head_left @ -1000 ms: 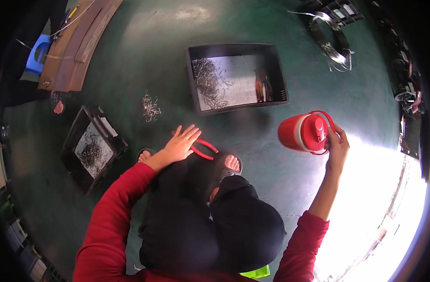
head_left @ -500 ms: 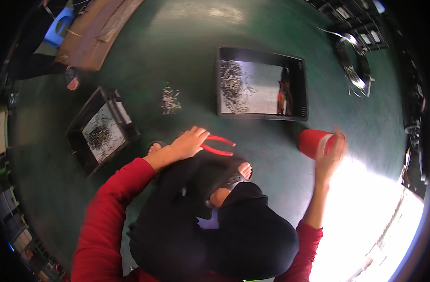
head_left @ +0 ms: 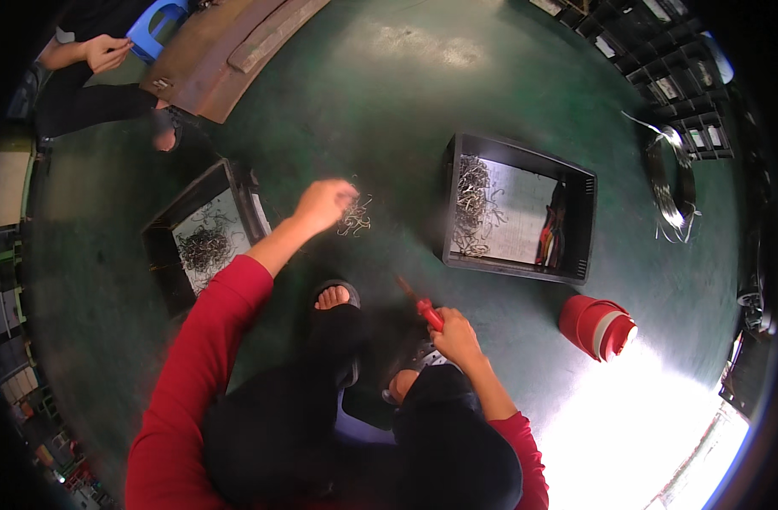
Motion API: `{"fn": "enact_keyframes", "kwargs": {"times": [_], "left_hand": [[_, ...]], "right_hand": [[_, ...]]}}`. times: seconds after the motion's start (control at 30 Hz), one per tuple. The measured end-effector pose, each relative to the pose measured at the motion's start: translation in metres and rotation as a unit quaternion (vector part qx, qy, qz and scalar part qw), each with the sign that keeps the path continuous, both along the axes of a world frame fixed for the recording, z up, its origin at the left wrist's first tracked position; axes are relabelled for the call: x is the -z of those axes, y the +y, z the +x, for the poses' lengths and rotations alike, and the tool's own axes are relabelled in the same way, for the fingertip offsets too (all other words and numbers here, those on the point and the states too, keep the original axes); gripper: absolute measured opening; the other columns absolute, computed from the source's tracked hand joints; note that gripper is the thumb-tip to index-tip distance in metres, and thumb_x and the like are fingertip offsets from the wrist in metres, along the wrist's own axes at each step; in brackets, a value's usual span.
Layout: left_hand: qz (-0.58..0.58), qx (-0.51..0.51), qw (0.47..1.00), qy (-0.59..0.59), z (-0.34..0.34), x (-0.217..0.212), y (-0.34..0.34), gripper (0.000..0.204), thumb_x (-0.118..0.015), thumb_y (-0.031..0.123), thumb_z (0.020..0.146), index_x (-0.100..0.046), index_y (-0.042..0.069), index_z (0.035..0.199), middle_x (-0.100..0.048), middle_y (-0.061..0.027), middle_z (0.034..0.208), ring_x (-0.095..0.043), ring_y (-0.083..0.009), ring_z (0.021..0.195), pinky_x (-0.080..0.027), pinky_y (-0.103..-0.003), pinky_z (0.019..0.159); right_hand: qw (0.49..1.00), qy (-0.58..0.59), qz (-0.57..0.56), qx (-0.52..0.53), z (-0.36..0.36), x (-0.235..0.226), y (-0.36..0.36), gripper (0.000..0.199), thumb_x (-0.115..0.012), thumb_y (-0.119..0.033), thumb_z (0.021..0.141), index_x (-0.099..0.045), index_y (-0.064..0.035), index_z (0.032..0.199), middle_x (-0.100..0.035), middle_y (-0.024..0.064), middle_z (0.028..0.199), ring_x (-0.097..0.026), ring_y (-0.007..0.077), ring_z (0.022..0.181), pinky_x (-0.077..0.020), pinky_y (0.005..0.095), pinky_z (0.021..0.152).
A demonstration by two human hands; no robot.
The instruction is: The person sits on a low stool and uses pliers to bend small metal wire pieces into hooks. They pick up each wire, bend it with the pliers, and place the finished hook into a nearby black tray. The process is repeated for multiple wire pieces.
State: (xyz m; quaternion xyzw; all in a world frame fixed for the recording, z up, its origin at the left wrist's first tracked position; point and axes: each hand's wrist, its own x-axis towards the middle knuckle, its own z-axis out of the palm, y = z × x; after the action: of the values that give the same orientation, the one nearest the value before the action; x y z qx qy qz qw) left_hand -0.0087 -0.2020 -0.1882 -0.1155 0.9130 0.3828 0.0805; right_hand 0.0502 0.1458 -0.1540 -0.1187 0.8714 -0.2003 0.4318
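Note:
My left hand (head_left: 325, 206) reaches out to a small pile of bent metal wire pieces (head_left: 355, 219) on the green floor. Its fingers are curled together at the pile's near left edge, somewhat blurred, and whatever they may pinch is too small to make out. In front of my right knee, my right hand (head_left: 457, 337) is closed round the red handles of a pair of pliers (head_left: 428, 313). The pliers' jaws point up and left, toward the pile.
A black crate (head_left: 515, 270) to the right holds wire pieces and several tools; another black crate (head_left: 161, 253) at left holds more. A red cylinder with a pale band (head_left: 595, 327) lies at right. Beyond are a wire coil (head_left: 661, 183), a brown board (head_left: 206, 85) and another person's hand (head_left: 107, 53).
The pliers have passed from my left hand to my right. My right hand has left the red cylinder, and my left has moved forward to the wire pile. The view has shifted.

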Motion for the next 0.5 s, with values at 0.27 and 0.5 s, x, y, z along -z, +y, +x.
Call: {"fn": "enact_keyframes", "kwargs": {"times": [0.27,0.5], "left_hand": [[-0.195,0.052,0.974,0.098,-0.018,0.053,-0.005,0.022,-0.072,0.028,0.082,-0.063,0.010,0.091,-0.065,-0.0043,0.090,-0.062,-0.0243,0.089,-0.047,-0.042,0.072],[-0.189,0.041,0.980,0.050,-0.024,0.058,-0.002,0.012,-0.070,0.021,0.080,-0.067,0.010,0.083,-0.065,-0.0045,0.084,-0.061,-0.0251,0.089,-0.044,-0.045,0.076]], "right_hand": [[0.998,-0.016,-0.021,-0.062,0.005,0.039,-0.008,0.039,-0.061,-0.013,0.078,-0.060,-0.0082,0.117,-0.063,0.0152,0.111,-0.061,0.0373,0.104,-0.0485,0.0460,0.090],[0.999,-0.033,-0.036,-0.018,-0.002,0.034,-0.012,0.038,-0.066,-0.014,0.079,-0.060,-0.0046,0.115,-0.063,0.0179,0.110,-0.060,0.0391,0.103,-0.0480,0.0450,0.087]]}}
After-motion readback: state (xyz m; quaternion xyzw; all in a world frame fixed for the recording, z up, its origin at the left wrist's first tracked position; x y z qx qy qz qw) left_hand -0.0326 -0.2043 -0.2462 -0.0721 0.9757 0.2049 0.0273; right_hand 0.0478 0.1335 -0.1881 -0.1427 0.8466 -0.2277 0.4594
